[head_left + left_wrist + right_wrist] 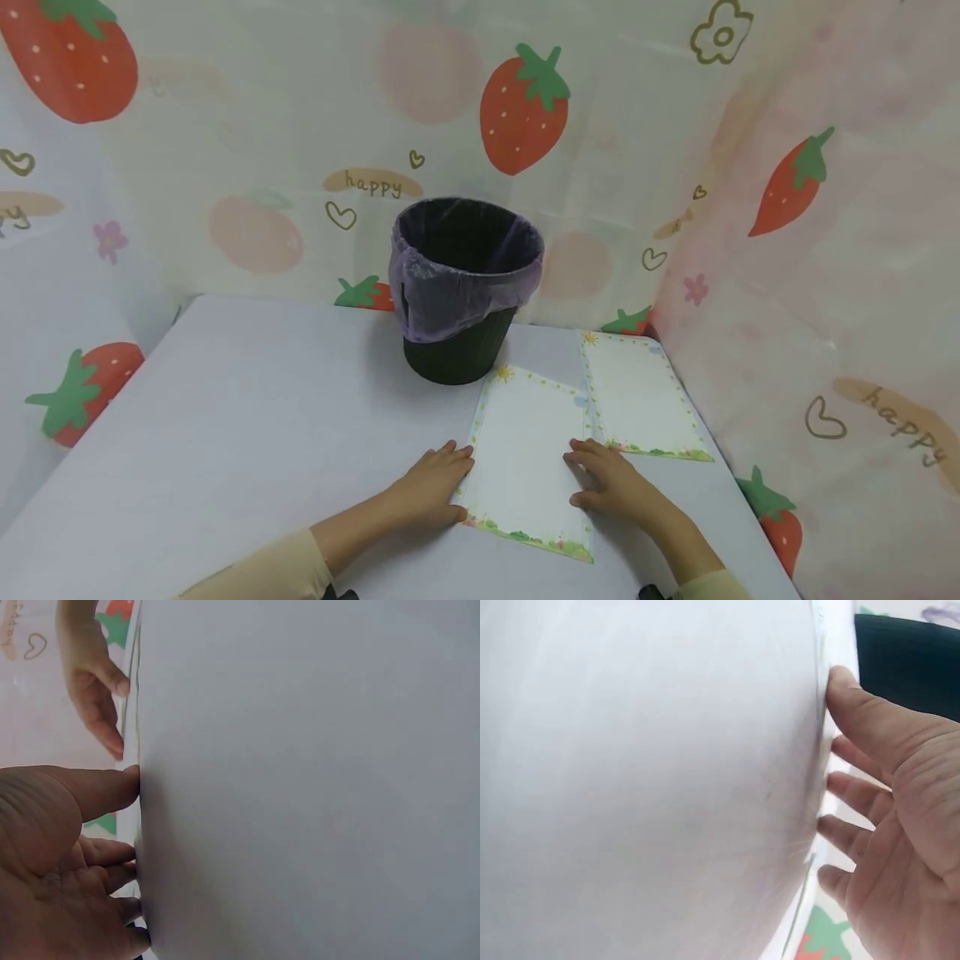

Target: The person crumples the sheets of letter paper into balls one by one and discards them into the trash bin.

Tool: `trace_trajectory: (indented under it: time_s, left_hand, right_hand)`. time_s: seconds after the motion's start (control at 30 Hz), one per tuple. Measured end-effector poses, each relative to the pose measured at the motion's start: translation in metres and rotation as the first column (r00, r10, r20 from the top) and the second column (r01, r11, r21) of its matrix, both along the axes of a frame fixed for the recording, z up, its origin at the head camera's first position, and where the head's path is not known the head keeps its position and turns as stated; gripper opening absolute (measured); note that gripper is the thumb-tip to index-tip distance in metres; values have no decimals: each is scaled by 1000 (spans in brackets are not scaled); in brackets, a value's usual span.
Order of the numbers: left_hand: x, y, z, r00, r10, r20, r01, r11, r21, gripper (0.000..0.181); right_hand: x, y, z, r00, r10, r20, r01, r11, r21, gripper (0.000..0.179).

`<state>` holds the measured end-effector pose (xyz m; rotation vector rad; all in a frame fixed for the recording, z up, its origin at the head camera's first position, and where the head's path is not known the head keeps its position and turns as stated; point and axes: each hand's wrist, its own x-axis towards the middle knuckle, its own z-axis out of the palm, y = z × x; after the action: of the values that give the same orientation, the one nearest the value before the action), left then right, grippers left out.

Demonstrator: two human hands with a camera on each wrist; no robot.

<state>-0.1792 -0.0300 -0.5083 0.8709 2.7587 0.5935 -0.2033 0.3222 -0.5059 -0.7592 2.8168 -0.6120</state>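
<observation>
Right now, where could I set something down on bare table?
Widest: the white table left of the lined bin and left fingers. A smaller patch lies right of the right fingers, this side of the farther sheet. Crowded: around the nearer sheet.

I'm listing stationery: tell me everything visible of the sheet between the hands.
The sheet looks like paper: white, blank, with a dotted border, a sun at the far left corner and greenery along the near edge. It lies flat, askew, on the white table, its far right corner against or over another sheet. The left hand touches its left edge, the right hand its right.
</observation>
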Motion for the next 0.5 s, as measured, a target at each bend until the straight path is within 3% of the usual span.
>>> trace_trajectory:
  time_s: [0.2, 0.37, 0.5]
  left_hand:
    - [11, -8, 7, 1000, -12, -6, 12, 1000, -24, 75]
    - [13, -8, 6, 1000, -18, -10, 18, 999, -35, 75]
    - [14, -8, 3, 1000, -27, 2, 27, 1000, 1, 75]
  right_hand:
    - [-7, -2, 7, 994, -13, -106, 18, 999, 47, 79]
    - [-32, 14, 5, 977, -148, -154, 152, 988, 13, 78]
    - [-48, 27, 0, 968, -212, -132, 214, 977, 3, 81]
